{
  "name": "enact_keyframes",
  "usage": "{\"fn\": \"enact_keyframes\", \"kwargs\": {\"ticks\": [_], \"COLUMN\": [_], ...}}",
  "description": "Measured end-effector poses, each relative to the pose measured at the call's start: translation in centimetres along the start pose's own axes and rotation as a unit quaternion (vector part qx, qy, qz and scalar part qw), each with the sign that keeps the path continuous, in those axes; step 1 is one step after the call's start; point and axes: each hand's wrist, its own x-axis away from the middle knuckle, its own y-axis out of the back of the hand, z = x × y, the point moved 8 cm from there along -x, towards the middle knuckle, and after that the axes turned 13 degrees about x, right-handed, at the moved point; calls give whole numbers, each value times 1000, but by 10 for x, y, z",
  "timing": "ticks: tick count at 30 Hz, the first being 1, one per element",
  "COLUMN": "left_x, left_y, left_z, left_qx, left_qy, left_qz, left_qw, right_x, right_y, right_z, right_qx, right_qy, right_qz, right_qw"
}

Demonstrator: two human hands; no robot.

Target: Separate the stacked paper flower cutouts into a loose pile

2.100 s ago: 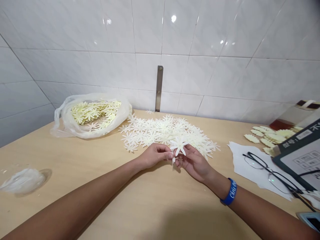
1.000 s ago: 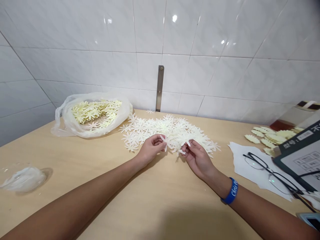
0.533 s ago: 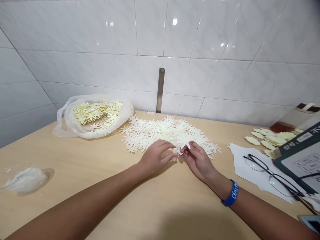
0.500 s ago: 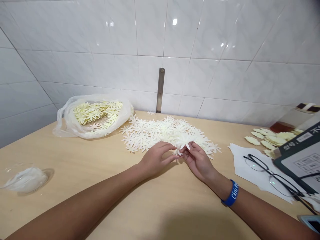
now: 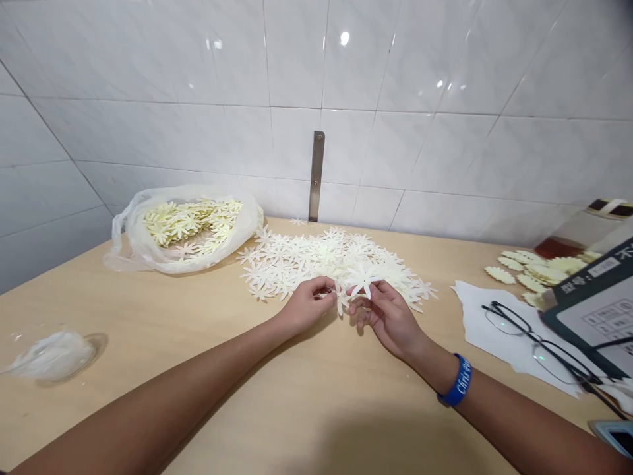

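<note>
A spread of white paper flower cutouts (image 5: 316, 260) lies on the wooden table (image 5: 297, 409) against the tiled wall. At the near edge of this pile, my left hand (image 5: 304, 307) pinches one white flower cutout (image 5: 340, 297) by a petal. My right hand (image 5: 388, 316), with a blue wristband (image 5: 457, 389) on its wrist, pinches another white flower cutout (image 5: 363, 280) right beside it. The two cutouts are held close together, just above the table.
A clear plastic bag (image 5: 182, 227) of pale yellow flower cutouts lies at the back left. A small clear bag (image 5: 47, 356) sits at the far left. To the right are eyeglasses (image 5: 534, 336) on white paper (image 5: 484, 323), yellow leaf cutouts (image 5: 534, 274) and a dark box (image 5: 593, 307).
My hands dipped to the pile's edge and then rose a little; each now pinches a flower cutout, where earlier one flower was held between both.
</note>
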Motion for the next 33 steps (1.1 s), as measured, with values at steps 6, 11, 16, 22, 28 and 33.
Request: {"fn": "enact_keyframes", "kwargs": {"ticks": [6, 11, 16, 22, 28, 33], "left_x": [-3, -2, -1, -1, 0, 0], "left_y": [6, 7, 4, -5, -10, -4], "left_z": [11, 15, 13, 13, 13, 17], "left_qx": [1, 3, 1, 118, 124, 103], "left_qy": [50, 47, 46, 65, 79, 95], "left_qz": [-15, -18, 0, 52, 80, 37], "left_qw": [999, 999, 999, 989, 986, 989], "right_x": [0, 0, 0, 0, -2, -4], "right_y": [5, 2, -2, -3, 0, -1], "right_z": [4, 2, -2, 0, -1, -2], "right_qx": [23, 41, 28, 13, 59, 104], "right_qy": [33, 34, 18, 14, 24, 49], "right_qz": [-24, -7, 11, 16, 12, 8], "right_qw": [999, 999, 999, 1000, 998, 993]}}
